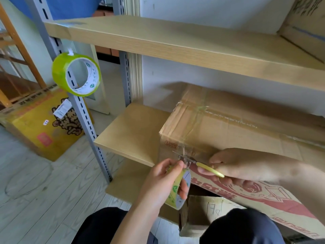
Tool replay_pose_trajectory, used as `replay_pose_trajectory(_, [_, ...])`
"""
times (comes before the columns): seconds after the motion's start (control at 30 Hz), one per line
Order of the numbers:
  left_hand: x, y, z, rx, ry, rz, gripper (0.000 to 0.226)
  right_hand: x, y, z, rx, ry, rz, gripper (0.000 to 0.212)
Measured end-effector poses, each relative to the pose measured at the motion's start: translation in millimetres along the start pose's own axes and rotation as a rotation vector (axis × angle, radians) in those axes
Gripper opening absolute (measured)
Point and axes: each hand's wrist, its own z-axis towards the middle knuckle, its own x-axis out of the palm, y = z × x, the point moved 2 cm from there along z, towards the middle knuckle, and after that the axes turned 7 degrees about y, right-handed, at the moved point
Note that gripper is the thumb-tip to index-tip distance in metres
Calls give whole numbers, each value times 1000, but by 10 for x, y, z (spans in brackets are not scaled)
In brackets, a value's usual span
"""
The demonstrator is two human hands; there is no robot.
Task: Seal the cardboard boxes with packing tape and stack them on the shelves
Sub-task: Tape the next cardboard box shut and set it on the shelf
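Note:
A large brown cardboard box (237,127) lies on the middle shelf (130,132), with clear tape running over its top and down its near face. My left hand (163,184) grips a roll of clear packing tape (182,189) just below the box's front left corner. A strip of tape stretches from the roll up to the box. My right hand (244,164) holds small scissors with a yellow-green handle (210,169), their blades at the stretched tape.
A second, green tape roll (77,74) hangs on the grey shelf upright. A yellow printed box (42,127) stands on the floor at left. The upper shelf (175,41) carries another carton (306,23) at far right. An open printed carton (246,196) sits below my hands.

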Motion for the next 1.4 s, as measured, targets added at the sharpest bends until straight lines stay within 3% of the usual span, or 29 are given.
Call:
replay_pose_trajectory(0.33, [-111,-105,-174,-28,-83,159,21,144,30,-283,-83,-287,-118,11])
replay_pose_trajectory(0.43, [-152,-449,-280,169,-194,85,14,57,294,-661,-217,-575,-196,8])
replay_pose_trajectory(0.53, [-57,-958,-333,387,-191,70,9,-299,712,-1058,-373,-962,-198,15])
replay_pose_trajectory(0.63, [132,-1476,-309,520,-104,36,13,-866,1065,-1144,-262,-1157,-284,22])
replay_pose_trajectory(0.77, [316,-1979,-323,590,-12,40,19,-1380,1302,-1052,3,-1172,-233,15])
replay_pose_trajectory(0.9, [325,-2179,-406,620,39,105,18,-1381,1320,-946,182,-1164,-468,13])
replay_pose_trajectory(0.93, [297,-2198,-428,621,41,119,18,-1353,1315,-960,150,-1189,-437,7])
replay_pose_trajectory(1.0, [240,-2223,-454,610,38,150,19,-1323,1341,-1025,-10,-1255,-299,29])
replay_pose_trajectory(1.07, [190,-2244,-464,592,24,187,16,-1251,1432,-1057,-300,-1189,-140,42])
replay_pose_trajectory(1.13, [178,-2272,-485,564,23,215,13,-1136,1579,-1056,-527,-1043,-43,26])
replay_pose_trajectory(1.2, [186,-2302,-511,524,68,232,18,-1088,1650,-983,-534,-1061,-91,6])
replay_pose_trajectory(1.27, [184,-2328,-528,495,104,262,20,-1098,1675,-906,-470,-1116,-167,8])
replay_pose_trajectory(1.4, [150,-2418,-557,504,91,288,9,-1127,1680,-811,-505,-1038,-208,9])
